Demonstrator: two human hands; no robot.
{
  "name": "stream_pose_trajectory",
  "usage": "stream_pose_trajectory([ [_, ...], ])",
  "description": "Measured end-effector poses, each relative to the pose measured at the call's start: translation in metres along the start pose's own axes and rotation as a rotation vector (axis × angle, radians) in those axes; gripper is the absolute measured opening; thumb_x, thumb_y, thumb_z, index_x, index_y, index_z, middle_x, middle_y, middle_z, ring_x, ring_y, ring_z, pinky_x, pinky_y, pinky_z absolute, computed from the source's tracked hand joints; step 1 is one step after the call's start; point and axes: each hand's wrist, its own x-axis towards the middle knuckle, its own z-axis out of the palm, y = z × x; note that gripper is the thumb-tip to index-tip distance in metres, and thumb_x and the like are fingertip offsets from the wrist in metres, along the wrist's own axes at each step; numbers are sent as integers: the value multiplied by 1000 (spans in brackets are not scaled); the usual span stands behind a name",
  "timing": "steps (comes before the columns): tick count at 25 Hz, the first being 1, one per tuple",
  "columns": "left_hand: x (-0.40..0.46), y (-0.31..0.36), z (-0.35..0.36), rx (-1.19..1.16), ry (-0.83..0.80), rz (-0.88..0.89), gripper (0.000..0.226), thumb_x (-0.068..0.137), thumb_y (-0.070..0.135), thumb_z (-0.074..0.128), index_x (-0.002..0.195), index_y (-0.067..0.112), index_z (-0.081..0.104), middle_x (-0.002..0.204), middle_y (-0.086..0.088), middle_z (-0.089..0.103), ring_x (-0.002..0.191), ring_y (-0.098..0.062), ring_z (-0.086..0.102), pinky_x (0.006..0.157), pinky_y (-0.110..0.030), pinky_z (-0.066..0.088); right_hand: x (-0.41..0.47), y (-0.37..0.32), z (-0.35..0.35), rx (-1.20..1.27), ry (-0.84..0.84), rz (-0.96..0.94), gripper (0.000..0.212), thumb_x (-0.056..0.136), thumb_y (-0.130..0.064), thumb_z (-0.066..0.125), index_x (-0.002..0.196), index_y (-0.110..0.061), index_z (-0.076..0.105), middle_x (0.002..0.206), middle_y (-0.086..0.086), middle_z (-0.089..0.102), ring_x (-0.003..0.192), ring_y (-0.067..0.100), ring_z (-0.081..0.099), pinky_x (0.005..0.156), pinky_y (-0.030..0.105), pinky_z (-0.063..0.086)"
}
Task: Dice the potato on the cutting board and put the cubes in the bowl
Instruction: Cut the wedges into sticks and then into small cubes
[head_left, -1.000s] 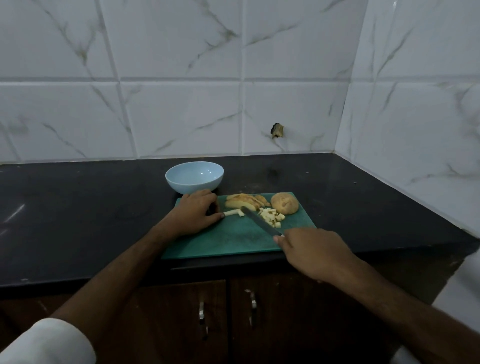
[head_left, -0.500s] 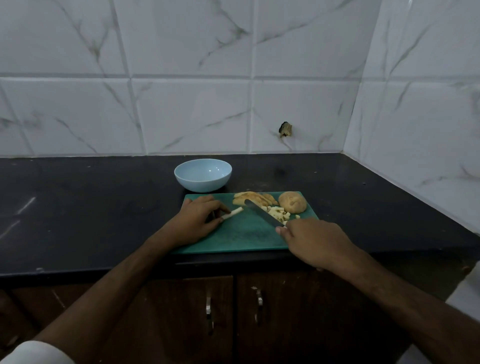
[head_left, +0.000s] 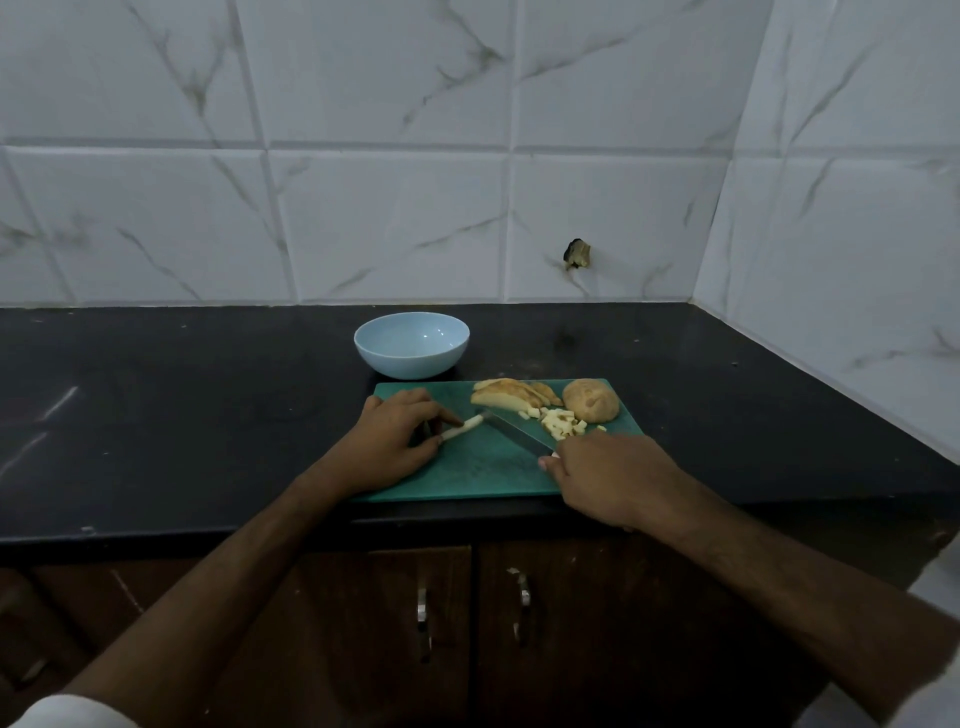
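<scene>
At a dark kitchen counter, I watch my left hand pinch a pale potato stick flat on the green cutting board, fingers curled round its near end. The stick's long axis runs from lower left, under the fingertips, up and right, its free end pointing at the knife. My right hand is wrapped round the handle, the blade angling up-left so its tip sits just beside that free end. The stick lies between the hands, nearer the left; I judge the next cut falls across its axis. Finished cubes pile right of the blade, beside slices and an uncut potato half. The bowl behind the board holds nothing yet.
</scene>
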Motion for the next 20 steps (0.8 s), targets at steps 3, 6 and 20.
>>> stream_pose_trajectory([
  [3, -1, 1, 0, 5, 5, 3, 32, 93, 26, 64, 121, 40, 64, 101, 16, 54, 98, 0, 50, 83, -35, 34, 3, 2, -3, -60, 90, -16, 48, 109, -50, 25, 101, -20, 61, 88, -4, 60, 77, 13, 58, 69, 35, 43],
  [6, -2, 2, 0, -7, 11, -2, 31, 93, 26, 64, 121, 39, 65, 103, 16, 55, 98, 0, 50, 85, -35, 34, -1, 6, -6, 5, 63, -17, 45, 108, -52, 26, 93, -22, 57, 82, -7, 56, 71, 8, 54, 66, 34, 41],
  [20, -4, 1, 0, -59, 51, 48, 26, 91, 28, 71, 116, 38, 71, 98, 18, 55, 96, 1, 56, 89, -33, 34, -5, 0, -8, 1, 102, -36, 43, 108, -51, 26, 90, -24, 54, 82, -5, 57, 71, 11, 54, 65, 35, 40],
])
